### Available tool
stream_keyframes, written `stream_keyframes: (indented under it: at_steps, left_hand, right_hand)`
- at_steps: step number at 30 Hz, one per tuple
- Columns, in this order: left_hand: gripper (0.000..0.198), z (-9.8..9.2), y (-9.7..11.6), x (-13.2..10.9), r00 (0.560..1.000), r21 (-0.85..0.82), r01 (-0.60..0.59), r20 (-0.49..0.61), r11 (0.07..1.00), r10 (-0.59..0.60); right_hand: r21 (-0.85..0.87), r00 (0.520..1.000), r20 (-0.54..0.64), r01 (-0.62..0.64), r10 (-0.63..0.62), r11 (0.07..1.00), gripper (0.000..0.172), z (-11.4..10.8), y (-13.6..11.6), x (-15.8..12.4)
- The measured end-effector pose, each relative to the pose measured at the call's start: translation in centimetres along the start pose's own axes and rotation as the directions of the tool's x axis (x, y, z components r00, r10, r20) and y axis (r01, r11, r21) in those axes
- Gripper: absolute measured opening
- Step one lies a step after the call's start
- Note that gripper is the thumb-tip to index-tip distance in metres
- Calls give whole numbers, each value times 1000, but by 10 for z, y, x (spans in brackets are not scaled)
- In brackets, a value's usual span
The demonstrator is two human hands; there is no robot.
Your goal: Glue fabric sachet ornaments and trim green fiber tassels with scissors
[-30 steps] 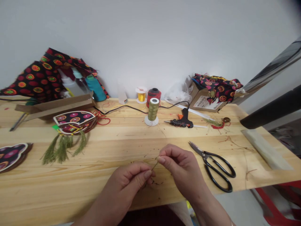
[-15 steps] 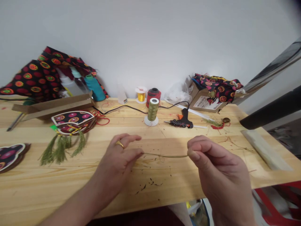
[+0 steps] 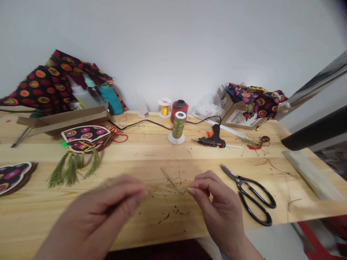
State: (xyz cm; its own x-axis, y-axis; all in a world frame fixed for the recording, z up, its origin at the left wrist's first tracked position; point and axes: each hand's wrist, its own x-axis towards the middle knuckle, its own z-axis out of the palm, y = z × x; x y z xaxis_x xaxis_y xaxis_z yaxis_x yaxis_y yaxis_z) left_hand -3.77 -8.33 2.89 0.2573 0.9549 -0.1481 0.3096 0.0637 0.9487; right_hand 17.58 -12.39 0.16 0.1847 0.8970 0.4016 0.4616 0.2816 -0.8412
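In the head view, my right hand (image 3: 217,202) pinches one end of a thin olive-green thread bundle (image 3: 173,184) between thumb and fingertips. Its loose strands spread up and left, just above or on the wooden table; I cannot tell which. My left hand (image 3: 108,213) is to the left, blurred by motion, thumb and fingers brought together. Whatever may be between its fingertips cannot be made out. Black-handled scissors (image 3: 246,193) lie right beside my right hand. Behind the thread stands an olive-green thread spool (image 3: 179,126).
A hot glue gun (image 3: 213,139) lies at the back centre-right. Patterned pieces with green tassels (image 3: 72,169) lie at the left. Red (image 3: 184,105) and yellow (image 3: 164,110) spools stand by the wall. A cardboard box (image 3: 238,116) holds fabric. Dark scraps (image 3: 166,216) litter the tabletop.
My left hand has moved left and down from the thread, whose left end now lies loose. My right hand has shifted left and slightly down, uncovering the scissors.
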Motion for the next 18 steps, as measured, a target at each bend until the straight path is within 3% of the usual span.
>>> stream_keyframes:
  at_steps: [1, 2, 3, 4, 6, 8, 12, 18]
  left_hand:
    - [14, 7, 1, -4, 952, -19, 218, 225, 976, -208]
    - [24, 15, 2, -7, 851, -69, 425, 371, 903, -372]
    - [27, 23, 2, -8, 754, -148, 569, 486, 809, -442]
    - [30, 30, 3, -9, 698, -206, 636, 565, 744, -440]
    - [36, 41, 3, -8, 636, -290, 711, 655, 641, -409]
    - [35, 46, 1, -6, 611, -356, 756, 685, 549, -397]
    - [27, 49, -4, -7, 616, -469, 785, 653, 404, -439]
    - [24, 53, -8, -5, 635, -529, 771, 598, 354, -488]
  right_hand:
    - [-4, 1000, 2, 16, -16, 1000, 13, 0, 0, 0]
    - [-11, 999, 4, 38, -38, 999, 13, 1, -1, 0]
    - [-21, 998, 13, 64, -64, 998, 13, 1, -3, -1]
    - [-35, 995, 23, 97, -96, 995, 13, 1, -4, -1]
    - [-78, 986, 54, 162, -158, 984, 13, 1, -6, -5]
    - [-124, 972, 90, 229, -219, 966, 14, 1, -8, -9]
    - [-175, 930, 133, 362, -342, 916, 16, 4, -9, -19]
    - [-209, 893, 121, 450, -434, 868, 31, 12, -6, -27]
